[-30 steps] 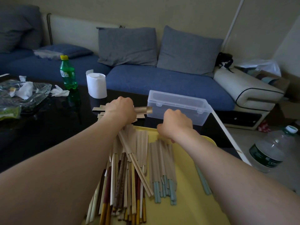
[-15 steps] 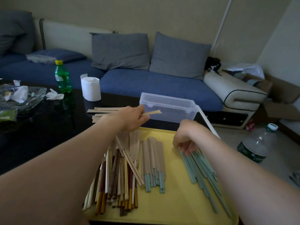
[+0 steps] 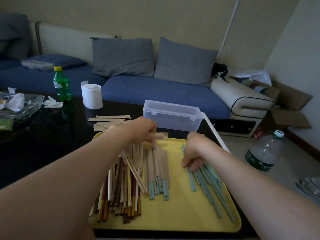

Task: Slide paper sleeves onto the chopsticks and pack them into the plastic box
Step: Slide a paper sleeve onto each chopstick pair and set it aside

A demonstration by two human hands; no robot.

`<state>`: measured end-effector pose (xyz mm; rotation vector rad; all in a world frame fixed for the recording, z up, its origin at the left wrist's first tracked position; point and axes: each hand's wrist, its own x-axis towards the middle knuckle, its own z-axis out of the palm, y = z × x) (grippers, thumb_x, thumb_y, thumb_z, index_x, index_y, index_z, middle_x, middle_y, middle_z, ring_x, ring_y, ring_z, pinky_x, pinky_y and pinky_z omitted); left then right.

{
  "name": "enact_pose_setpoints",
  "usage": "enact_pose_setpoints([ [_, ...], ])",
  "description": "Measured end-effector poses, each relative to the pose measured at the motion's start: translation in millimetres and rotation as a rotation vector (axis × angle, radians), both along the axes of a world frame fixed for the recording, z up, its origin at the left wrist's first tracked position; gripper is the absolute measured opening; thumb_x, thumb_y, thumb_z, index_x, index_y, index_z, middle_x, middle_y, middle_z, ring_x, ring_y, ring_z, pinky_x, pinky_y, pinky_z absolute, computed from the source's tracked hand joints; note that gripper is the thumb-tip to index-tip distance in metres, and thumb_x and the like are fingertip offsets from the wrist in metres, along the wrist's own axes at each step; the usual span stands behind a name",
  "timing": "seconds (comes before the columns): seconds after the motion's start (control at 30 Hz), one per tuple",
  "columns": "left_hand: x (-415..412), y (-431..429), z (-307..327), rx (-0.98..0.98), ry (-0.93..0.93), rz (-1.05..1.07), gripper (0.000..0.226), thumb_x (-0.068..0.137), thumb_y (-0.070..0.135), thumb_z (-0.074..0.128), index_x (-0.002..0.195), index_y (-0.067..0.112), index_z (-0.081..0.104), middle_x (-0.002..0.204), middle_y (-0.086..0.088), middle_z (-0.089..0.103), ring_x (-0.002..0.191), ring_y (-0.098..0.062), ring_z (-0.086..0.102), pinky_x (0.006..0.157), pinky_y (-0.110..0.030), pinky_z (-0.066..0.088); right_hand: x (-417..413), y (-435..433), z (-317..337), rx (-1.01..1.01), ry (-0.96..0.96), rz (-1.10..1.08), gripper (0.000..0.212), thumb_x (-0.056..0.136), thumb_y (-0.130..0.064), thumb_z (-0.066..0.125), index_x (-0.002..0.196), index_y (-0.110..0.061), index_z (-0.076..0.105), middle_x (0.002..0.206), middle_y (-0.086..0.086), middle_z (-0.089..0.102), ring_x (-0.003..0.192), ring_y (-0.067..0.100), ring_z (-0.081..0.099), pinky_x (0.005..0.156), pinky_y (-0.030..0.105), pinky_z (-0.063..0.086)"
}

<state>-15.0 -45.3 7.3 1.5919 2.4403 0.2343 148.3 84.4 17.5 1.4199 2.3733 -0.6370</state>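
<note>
Gripping a paper sleeve [image 3: 160,135] over the far edge of the yellow tray [image 3: 173,215], the left hand [image 3: 138,130] held it level, its free end pointing right; the bare teal chopsticks [image 3: 207,184] lay on the tray's right side, long axis running far to near, directly under the right hand [image 3: 194,153], whose curled fingers pinched at their far ends; the plastic box [image 3: 171,116] stood just beyond the tray.

My left grip [image 3: 141,130] is covering most of the paper sleeve [image 3: 161,135] it's pinching. My right grip [image 3: 195,151] is curling over the teal chopsticks [image 3: 191,181], so I'm not making out whether any are held. The glass dish [image 3: 29,105] is running off the left edge.
</note>
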Motion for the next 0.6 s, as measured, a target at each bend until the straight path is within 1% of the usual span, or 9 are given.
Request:
enact_pose_setpoints([
  [0.13, 1, 2, -2, 0.071, -0.037, 0.0, 0.014, 0.101, 0.031, 0.067, 0.109, 0.026, 0.058, 0.1, 0.006, 0.059, 0.092, -0.013, 0.06, 0.086, -0.032, 0.051, -1, 2, -5, -0.041, 0.003, -0.02, 0.046, 0.081, -0.006, 0.095, 0.114, 0.001, 0.065, 0.105, 0.023, 0.077, 0.082, 0.026, 0.083, 0.079, 0.034, 0.069],
  [0.2, 3, 4, -1, 0.072, -0.04, 0.002, 0.011, 0.104, 0.027, 0.062, 0.113, 0.024, 0.058, 0.103, 0.003, 0.062, 0.095, -0.016, 0.062, 0.088, -0.034, 0.053, -1, 2, -5, -0.034, 0.017, 0.016, 0.043, 0.082, -0.005, 0.093, 0.115, -0.001, 0.065, 0.103, 0.022, 0.079, 0.082, 0.026, 0.083, 0.079, 0.034, 0.069],
  [0.27, 6, 5, -1, 0.062, -0.03, 0.006, 0.012, 0.106, 0.024, 0.057, 0.118, 0.021, 0.056, 0.106, 0.001, 0.061, 0.095, -0.018, 0.062, 0.086, -0.035, 0.053, -1, 2, -4, -0.012, 0.064, 0.053, 0.043, 0.083, 0.0, 0.089, 0.116, -0.002, 0.061, 0.098, 0.021, 0.08, 0.078, 0.026, 0.083, 0.078, 0.038, 0.069],
  [0.33, 8, 5, -1, 0.066, -0.033, 0.011, 0.016, 0.108, 0.026, 0.054, 0.122, 0.019, 0.054, 0.106, 0.001, 0.058, 0.094, -0.017, 0.06, 0.083, -0.033, 0.05, 0, 0, -2, 0.001, 0.094, 0.078, 0.039, 0.086, -0.002, 0.085, 0.115, -0.003, 0.059, 0.094, 0.021, 0.08, 0.073, 0.026, 0.083, 0.076, 0.04, 0.07],
  [0.43, 8, 5, -1, 0.045, 0.005, 0.007, 0.023, 0.104, 0.036, 0.06, 0.12, 0.023, 0.05, 0.101, 0.004, 0.054, 0.087, -0.012, 0.057, 0.079, -0.03, 0.048, 2, -6, -1, 0.032, 0.068, 0.121, 0.024, 0.092, -0.013, 0.083, 0.107, -0.002, 0.068, 0.091, 0.018, 0.081, 0.07, 0.024, 0.082, 0.073, 0.038, 0.07],
  [0.5, 6, 4, -1, 0.031, 0.047, 0.009, 0.025, 0.101, 0.039, 0.064, 0.116, 0.025, 0.049, 0.097, 0.007, 0.051, 0.087, -0.012, 0.056, 0.077, -0.028, 0.046, 2, -7, -3, 0.025, 0.031, 0.146, 0.024, 0.091, -0.017, 0.085, 0.103, -0.001, 0.072, 0.09, 0.016, 0.082, 0.07, 0.023, 0.082, 0.075, 0.038, 0.07],
  [0.6, 5, 3, -2, 0.042, 0.063, 0.016, 0.022, 0.101, 0.038, 0.064, 0.113, 0.025, 0.049, 0.098, 0.006, 0.052, 0.085, -0.011, 0.055, 0.074, -0.027, 0.045, -1, -8, -5, -0.009, -0.03, 0.164, 0.027, 0.089, -0.015, 0.088, 0.105, 0.001, 0.073, 0.091, 0.016, 0.083, 0.078, 0.022, 0.083, 0.079, 0.036, 0.069],
])
